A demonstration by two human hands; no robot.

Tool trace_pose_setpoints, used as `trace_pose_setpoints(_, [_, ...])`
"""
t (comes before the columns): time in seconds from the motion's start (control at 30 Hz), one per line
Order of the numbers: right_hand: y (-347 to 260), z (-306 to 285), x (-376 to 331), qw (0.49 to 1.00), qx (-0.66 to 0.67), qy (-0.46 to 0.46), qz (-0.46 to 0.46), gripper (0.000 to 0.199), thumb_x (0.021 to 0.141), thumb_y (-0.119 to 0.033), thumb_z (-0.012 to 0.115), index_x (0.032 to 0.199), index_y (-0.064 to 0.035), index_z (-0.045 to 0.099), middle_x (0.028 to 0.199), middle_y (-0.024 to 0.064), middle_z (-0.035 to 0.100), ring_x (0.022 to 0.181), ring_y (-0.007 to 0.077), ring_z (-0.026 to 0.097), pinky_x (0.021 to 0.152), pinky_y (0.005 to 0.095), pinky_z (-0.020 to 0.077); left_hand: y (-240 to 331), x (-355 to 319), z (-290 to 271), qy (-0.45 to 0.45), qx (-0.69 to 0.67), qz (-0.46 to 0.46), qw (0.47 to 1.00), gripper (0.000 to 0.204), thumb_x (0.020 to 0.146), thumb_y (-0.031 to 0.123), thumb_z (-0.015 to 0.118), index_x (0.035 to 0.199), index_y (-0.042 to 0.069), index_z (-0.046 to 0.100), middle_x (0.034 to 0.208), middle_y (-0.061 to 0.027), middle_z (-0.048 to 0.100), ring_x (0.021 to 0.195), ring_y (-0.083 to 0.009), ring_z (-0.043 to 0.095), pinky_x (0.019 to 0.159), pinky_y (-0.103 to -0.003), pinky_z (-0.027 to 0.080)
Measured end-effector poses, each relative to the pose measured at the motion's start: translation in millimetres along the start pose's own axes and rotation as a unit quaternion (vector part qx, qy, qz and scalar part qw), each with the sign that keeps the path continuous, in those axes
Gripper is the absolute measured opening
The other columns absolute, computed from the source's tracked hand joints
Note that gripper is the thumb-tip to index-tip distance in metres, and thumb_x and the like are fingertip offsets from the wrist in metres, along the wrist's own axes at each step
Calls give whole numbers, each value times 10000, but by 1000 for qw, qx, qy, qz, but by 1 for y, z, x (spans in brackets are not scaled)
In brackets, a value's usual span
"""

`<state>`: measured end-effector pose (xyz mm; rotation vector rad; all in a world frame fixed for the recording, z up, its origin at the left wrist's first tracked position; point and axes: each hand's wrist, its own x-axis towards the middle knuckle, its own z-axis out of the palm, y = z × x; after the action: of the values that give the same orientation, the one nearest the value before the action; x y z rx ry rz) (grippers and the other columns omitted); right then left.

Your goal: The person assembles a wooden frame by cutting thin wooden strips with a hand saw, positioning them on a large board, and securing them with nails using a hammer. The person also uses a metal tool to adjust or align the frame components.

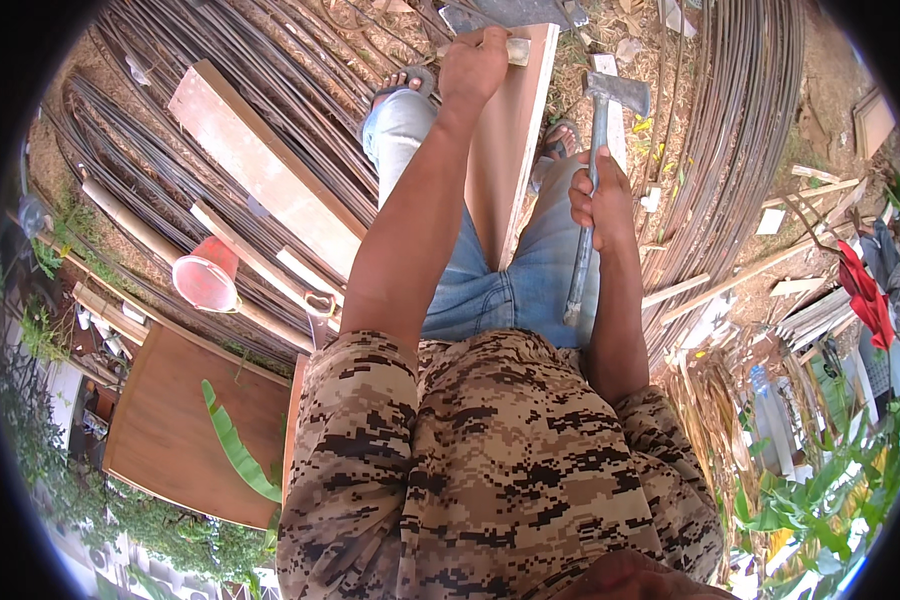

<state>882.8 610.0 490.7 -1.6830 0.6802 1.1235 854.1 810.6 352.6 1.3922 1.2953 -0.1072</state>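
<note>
My left hand (pixel 473 66) is closed around a short piece of wood (pixel 518 52), its end sticking out past my fingers over the far end of a long brown board (pixel 497 150). The board stands on its edge between my legs, its pale narrow edge facing up. In my right hand (pixel 602 200) is a hatchet (pixel 585 245), gripped around its worn grey handle. The hatchet's metal head (pixel 620 93) points up, to the right of the board and apart from it.
Bundles of long rods (pixel 735 130) lie on both sides. To the left are a pale beam (pixel 260 165), a reddish bucket (pixel 206 275), a handsaw handle (pixel 320 304) and a brown panel (pixel 190 420). Wood scraps and a red cloth (pixel 863 295) are at the right.
</note>
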Motion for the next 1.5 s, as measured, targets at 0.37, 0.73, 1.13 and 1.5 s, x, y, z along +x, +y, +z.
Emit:
trace_pose_setpoints(0.37, [-5,2,1,1000,-9,-14,-2,357,1093,-429,447,1056,-81,516,667,-20,423,469,58,349,366,239,261,-7,3,3,1,-77,1,997,468,894,494,540,1083,158,805,1113,-208,740,1091,-372,684,980,-419,504])
trace_pose_setpoints(0.73, [1,8,6,1000,0,-11,15,370,1085,-448,459,1074,-83,515,661,-14,428,466,65,356,363,243,266,-1,-7,3,30,-80,28,996,446,889,467,539,1054,157,813,1188,-182,725,1137,-372,667,1013,-416,490])
trace_pose_setpoints(1.13, [-25,-35,10,994,104,-28,-24,330,1101,-389,410,1050,-75,500,664,-29,402,465,48,298,350,224,226,-14,5,16,34,-110,43,992,454,912,413,515,1037,87,805,1109,-211,736,1071,-362,681,971,-407,494])
trace_pose_setpoints(1.5, [-8,-6,16,982,186,-17,-25,365,1097,-423,400,1000,-80,482,637,-31,399,455,57,329,347,235,260,-5,-5,21,65,-77,45,994,453,923,376,494,1036,63,801,1068,-250,729,1051,-388,682,952,-419,498])
